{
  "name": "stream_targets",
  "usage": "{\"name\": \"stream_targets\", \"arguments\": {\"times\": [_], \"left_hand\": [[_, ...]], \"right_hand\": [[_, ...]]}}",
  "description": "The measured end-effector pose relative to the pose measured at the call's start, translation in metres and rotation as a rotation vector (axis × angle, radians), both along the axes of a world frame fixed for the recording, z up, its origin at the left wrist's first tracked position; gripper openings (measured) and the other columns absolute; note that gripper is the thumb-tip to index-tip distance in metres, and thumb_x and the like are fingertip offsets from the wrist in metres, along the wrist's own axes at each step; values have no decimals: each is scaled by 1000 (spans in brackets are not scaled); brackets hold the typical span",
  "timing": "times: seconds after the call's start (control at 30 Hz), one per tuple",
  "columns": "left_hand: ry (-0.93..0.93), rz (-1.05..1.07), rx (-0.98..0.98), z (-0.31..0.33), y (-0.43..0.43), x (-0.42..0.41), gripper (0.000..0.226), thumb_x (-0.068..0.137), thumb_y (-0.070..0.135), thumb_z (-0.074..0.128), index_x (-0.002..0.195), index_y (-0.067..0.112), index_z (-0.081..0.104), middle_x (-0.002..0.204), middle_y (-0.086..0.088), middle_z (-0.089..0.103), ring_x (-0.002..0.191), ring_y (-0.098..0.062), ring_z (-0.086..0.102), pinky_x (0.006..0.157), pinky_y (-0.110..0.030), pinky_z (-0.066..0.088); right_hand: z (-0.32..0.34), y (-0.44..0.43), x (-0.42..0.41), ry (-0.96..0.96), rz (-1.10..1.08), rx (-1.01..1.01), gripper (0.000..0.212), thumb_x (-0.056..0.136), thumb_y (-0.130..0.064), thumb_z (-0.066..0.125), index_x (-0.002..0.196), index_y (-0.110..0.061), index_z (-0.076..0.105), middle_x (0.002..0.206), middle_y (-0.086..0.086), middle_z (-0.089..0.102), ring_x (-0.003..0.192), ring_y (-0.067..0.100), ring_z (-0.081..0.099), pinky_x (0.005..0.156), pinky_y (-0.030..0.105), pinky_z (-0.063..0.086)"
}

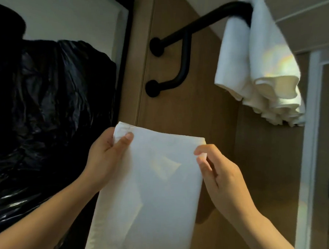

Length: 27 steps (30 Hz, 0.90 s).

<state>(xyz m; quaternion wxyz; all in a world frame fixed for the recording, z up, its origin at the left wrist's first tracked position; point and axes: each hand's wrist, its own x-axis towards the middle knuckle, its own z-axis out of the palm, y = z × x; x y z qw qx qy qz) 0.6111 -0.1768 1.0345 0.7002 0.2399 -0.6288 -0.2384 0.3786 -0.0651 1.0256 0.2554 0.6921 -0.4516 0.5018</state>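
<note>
The left hand [104, 159] pinches the upper left corner of a folded white cloth [155, 191], thumb laid on its front face and fingers curled behind. The right hand [221, 178] pinches the upper right corner between thumb and fingertips. The cloth is held below the rail [186, 52] and hangs from the two hands. Its long axis runs from the gripped short edge down towards the person, leaning a little to the left. That short top edge points up at the rail and slopes, with the left corner higher than the right.

Left of the rail bulges a black plastic bag [50, 101], glossy and creased. The rail is a black bar fixed by two round mounts to a wooden wall [207, 112]. It reaches up and to the right. Over its far end a white towel [259, 62] is draped, its folds hanging well above and right of the cloth. Right of the rail, past the towel, stands a pale door frame [311, 135].
</note>
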Motion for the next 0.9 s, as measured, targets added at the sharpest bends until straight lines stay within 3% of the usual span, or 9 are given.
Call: {"name": "stream_targets", "arguments": {"times": [0.1, 0.2, 0.3, 0.37, 0.43, 0.53, 0.67, 0.77, 0.9], "left_hand": [[-11, 37, -10, 6, 3, 11, 9, 93, 37, 58, 89, 32, 65, 85, 18, 67, 73, 0, 63, 63, -25, 47], [-20, 41, 2, 18, 3, 26, 10, 91, 39, 60, 89, 31, 66, 84, 11, 69, 76, -9, 66, 66, -29, 52], [-11, 35, 39, 38, -4, 40, 16, 84, 44, 68, 85, 28, 69, 81, 4, 72, 77, -20, 69, 69, -39, 57], [33, 84, 40, 55, -9, 46, 25, 75, 47, 76, 84, 25, 68, 75, 5, 72, 69, -14, 69, 61, -32, 55], [69, 196, 11, 75, -13, 50, 37, 68, 46, 80, 89, 24, 60, 73, 6, 68, 64, -7, 64, 55, -21, 43], [111, 294, -85, 106, -21, 52, 52, 69, 42, 82, 97, 17, 46, 75, 6, 58, 65, -7, 53, 55, -24, 37], [107, 321, -310, 153, -25, 51, 35, 75, 34, 77, 79, 23, 44, 66, 6, 51, 55, 1, 46, 53, -15, 37], [112, 318, -392, 189, -25, 44, 25, 77, 32, 76, 76, 24, 53, 70, 9, 59, 59, 4, 50, 55, -18, 38], [101, 298, -404, 228, -26, 34, 15, 75, 31, 79, 77, 27, 65, 83, 3, 68, 67, -6, 57, 58, -9, 41]], "right_hand": [[5, 4, 14, 14, 2, 111, 25, 89, -50, 45, 114, -51, 46, 105, -37, 52, 95, -7, 58, 71, 5, 48], [12, -3, 26, -2, 8, 237, 50, 87, -46, 63, 123, -61, 32, 115, -47, 37, 107, -15, 48, 82, 6, 47], [30, -7, 32, 84, -45, 241, 70, 84, -46, 69, 136, -61, 24, 127, -38, 35, 110, -7, 48, 92, 15, 50], [49, -10, 33, 132, -46, 198, 73, 84, -46, 69, 138, -62, 22, 128, -34, 36, 110, -6, 49, 90, 15, 52], [72, -14, 35, 164, -47, 182, 72, 86, -46, 67, 136, -65, 18, 116, -43, 33, 107, -14, 45, 83, 12, 51], [112, -22, 41, 192, -50, 150, 72, 89, -45, 65, 141, -57, 17, 107, -48, 29, 103, -14, 45, 77, 10, 45], [166, -26, 46, 217, -83, 40, 72, 90, -37, 66, 147, -47, 22, 123, -29, 35, 108, -4, 43, 93, 22, 46], [204, -23, 45, 244, -139, -38, 71, 90, -35, 67, 149, -38, 27, 136, -14, 43, 110, 2, 46, 100, 32, 48], [243, -20, 35, 280, -254, -84, 73, 88, -37, 68, 150, -33, 28, 143, -6, 44, 124, 12, 48, 103, 30, 42]]}}
